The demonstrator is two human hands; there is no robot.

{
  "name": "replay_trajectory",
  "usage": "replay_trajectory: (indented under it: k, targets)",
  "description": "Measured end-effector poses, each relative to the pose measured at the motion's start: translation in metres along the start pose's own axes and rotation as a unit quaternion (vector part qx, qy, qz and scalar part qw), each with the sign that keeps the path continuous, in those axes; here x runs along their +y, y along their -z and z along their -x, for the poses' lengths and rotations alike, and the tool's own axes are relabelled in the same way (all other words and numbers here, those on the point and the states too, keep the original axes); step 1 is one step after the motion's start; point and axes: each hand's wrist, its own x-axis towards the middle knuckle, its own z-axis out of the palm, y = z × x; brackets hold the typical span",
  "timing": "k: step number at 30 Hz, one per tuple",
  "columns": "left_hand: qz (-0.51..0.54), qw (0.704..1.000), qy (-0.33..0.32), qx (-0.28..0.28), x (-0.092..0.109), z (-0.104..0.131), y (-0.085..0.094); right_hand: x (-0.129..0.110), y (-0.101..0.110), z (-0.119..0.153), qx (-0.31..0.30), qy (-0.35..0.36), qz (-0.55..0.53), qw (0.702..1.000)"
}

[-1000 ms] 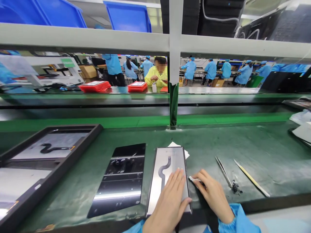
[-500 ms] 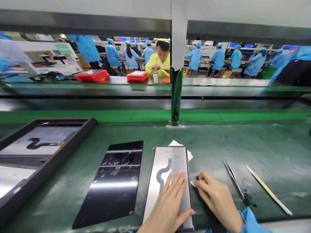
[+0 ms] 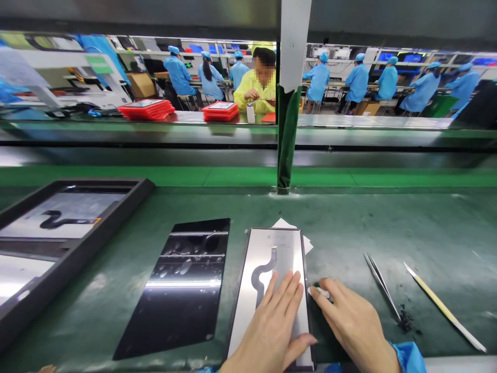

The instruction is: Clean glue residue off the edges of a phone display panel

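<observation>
My left hand point(image 3: 274, 321) lies flat, fingers stretched out, on the silver back of a display panel point(image 3: 289, 259). A grey curved flex cable point(image 3: 258, 277) runs along that back, its lower part covered by my hand. Beside the panel's right edge, my right hand point(image 3: 351, 321) pinches a small white wipe point(image 3: 324, 293), crumpled and mostly hidden by the fingers. Under the panel's far end, white paper point(image 3: 308, 244) sticks out. To the left rests a glossy black glass panel point(image 3: 182, 305) with smudges and light streaks on it.
At far left stands a dark tray point(image 3: 97, 223) holding similar panels. To the right lie metal tweezers point(image 3: 382, 287), black scraps point(image 3: 406, 319) and a pale-handled blade point(image 3: 442, 305). A post point(image 3: 286, 140) rises behind the mat. Beyond, co-workers sit at benches near red trays point(image 3: 220, 111).
The view has tilted slightly down and left. My right hand still pinches the wipe at the panel's edge, with more white showing between its fingers. My left hand stays flat on the panel.
</observation>
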Motion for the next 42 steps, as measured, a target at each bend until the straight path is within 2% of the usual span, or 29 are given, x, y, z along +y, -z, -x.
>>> replay_trajectory:
  k: [6,11,15,23,31,42]
  targets:
    - [0.019,1.000,0.007,-0.010,-0.001,0.000,0.000,0.013,-0.001,-0.002,-0.004,0.036,-0.061,0.998]
    - [0.017,1.000,0.001,-0.007,-0.002,0.000,0.001,0.018,0.002,0.000,-0.050,-0.017,-0.164,0.985]
    - [0.023,1.000,0.006,-0.006,-0.002,0.000,0.000,0.014,0.000,0.003,-0.023,-0.044,-0.111,0.993]
    - [0.013,1.000,0.002,-0.012,-0.001,0.001,-0.001,0.008,-0.001,0.000,0.030,0.017,-0.026,0.999]
    - [-0.022,1.000,-0.005,-0.016,0.001,-0.003,0.002,0.005,0.005,-0.001,0.028,0.072,0.018,0.997]
    - [-0.005,1.000,0.005,-0.013,0.000,0.000,-0.001,0.007,0.004,0.000,0.029,0.066,-0.010,0.997]
